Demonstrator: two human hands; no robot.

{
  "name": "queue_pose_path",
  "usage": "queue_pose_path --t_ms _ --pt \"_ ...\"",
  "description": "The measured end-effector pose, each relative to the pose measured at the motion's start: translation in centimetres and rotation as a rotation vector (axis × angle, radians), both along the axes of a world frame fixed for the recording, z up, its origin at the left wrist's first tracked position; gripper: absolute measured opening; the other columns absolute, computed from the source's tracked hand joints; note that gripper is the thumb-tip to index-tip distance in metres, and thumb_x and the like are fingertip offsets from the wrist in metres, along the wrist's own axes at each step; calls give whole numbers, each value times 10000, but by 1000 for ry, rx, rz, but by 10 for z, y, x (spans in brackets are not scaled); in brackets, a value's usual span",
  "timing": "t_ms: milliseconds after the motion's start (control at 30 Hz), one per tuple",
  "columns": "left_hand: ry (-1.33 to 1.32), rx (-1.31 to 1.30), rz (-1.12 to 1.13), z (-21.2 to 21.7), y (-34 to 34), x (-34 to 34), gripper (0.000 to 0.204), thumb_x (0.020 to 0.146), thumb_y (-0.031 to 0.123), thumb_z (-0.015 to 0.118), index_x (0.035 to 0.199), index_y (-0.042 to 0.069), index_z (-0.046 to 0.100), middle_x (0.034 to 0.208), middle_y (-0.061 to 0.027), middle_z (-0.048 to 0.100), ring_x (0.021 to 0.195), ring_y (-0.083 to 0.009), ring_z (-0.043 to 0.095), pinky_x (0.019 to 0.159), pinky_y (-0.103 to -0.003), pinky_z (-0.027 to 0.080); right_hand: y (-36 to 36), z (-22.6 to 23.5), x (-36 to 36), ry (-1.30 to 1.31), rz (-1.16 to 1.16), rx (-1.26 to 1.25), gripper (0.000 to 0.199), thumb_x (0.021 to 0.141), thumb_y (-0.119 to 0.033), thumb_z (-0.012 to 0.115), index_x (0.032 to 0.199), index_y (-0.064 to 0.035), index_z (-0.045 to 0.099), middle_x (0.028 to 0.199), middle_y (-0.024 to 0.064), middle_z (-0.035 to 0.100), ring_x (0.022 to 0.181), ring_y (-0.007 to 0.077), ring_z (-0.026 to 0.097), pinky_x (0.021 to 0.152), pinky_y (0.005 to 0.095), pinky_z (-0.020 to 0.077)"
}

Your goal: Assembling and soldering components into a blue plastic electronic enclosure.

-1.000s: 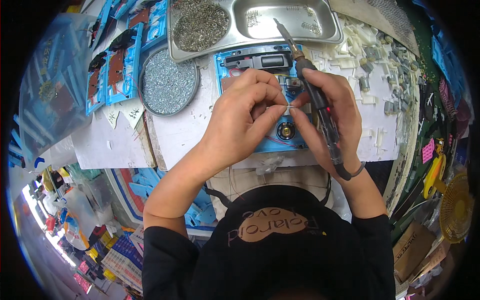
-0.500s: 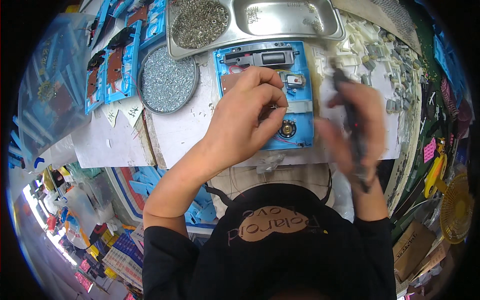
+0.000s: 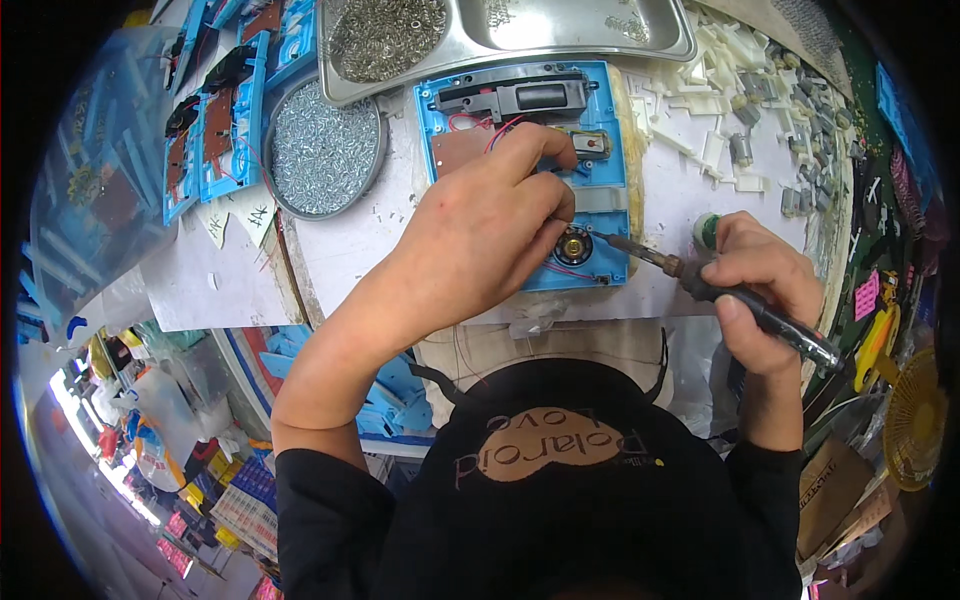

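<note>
We seem to be soldering: our right hand (image 3: pixel 765 290) wraps its fingers round a soldering iron (image 3: pixel 800 340), tip by the speaker (image 3: pixel 574 247) in the blue casing (image 3: pixel 608 268) under our left hand (image 3: pixel 490 225). Left fingers curl, their hold we cannot tell; steadiness seems called for.

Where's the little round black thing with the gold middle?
Find the blue casing below the shiny metal tray. In its lower right part, just right of the left hand, the soldering iron points its tip close by. It's the black round part, whose gold centre sets it apart from the boxy parts above.
</note>
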State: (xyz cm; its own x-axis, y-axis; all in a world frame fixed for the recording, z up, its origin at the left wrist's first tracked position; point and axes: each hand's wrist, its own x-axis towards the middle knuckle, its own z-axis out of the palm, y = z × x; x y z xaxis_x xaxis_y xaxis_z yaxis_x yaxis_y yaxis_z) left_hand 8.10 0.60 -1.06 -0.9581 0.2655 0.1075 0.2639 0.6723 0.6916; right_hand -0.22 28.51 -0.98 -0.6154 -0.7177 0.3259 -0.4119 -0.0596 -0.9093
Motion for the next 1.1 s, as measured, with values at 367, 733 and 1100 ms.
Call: queue_pose_path --t_ms 367,733,1100 --pt "69 -24 -18 -2 1 -2 96 850 29 694 906 8 620 1174 -129 605 909 -318 672 774 -397 554 -16 3 -2 82 10 58 162 766 -94 712 910 -22 691 677 65 621 556 201 479 552 331 381" --pt "64 -18 -16 -6 -1 -1 182 807 -12 732 938 48 622 1207 -118 583 887 -283 649 767 -378 531 -16 7 -4 114 25 68 163 775 -100 715 913 -17 689 674 66 612 557 206 486 554 340 389" --pt "48 2 -2 -4 -1 -1 174 799 -5 746 922 58 640 1208 -99 598 884 -263 645 772 -361 533 0 8 -4 50 -11 17 204 822 -146 712 958 1 669 649 47 525 559 193 439 570 340 353"
